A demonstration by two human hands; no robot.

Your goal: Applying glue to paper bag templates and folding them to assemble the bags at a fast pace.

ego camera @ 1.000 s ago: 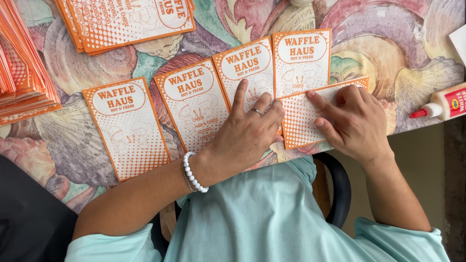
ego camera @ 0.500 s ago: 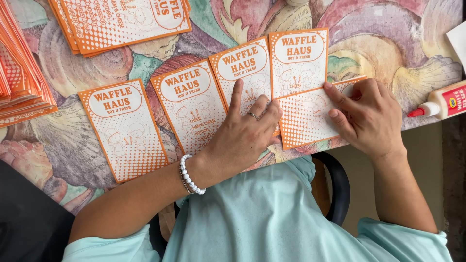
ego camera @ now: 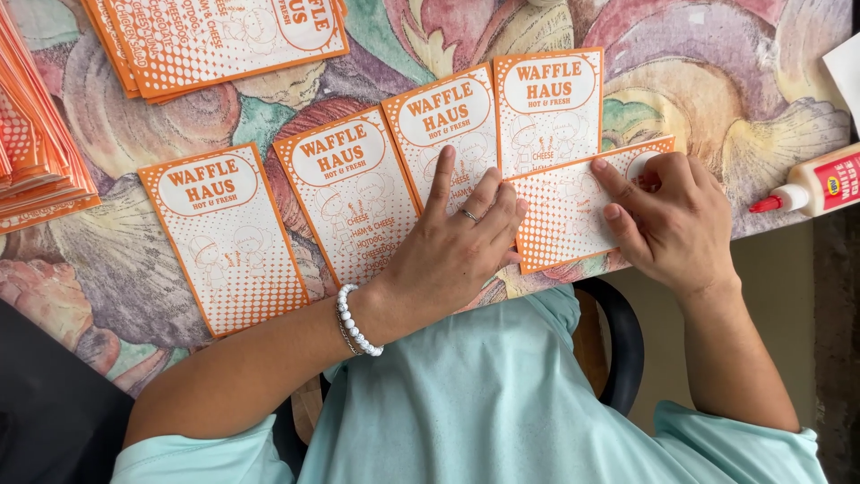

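matt paper bags (ego camera: 564, 220), glossy plastic glue bottle (ego camera: 820, 184)

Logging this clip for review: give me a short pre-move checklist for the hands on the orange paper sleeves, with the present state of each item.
1. Left hand flat on the sleeves in the row: ok, palm and fingers press on the overlapped middle sleeves.
2. Right hand on the crosswise sleeve: ok, fingertips press on its right end.
3. Crosswise sleeve lies over the lower part of the rightmost upright sleeve: ok.
4. Glue under the crosswise sleeve: cannot tell, hidden.
5. Glue bottle within reach, lying at the table's right edge: ok; whether the red tip is capped, cannot tell.
6. Leftmost sleeve apart from the row: ok, untouched.
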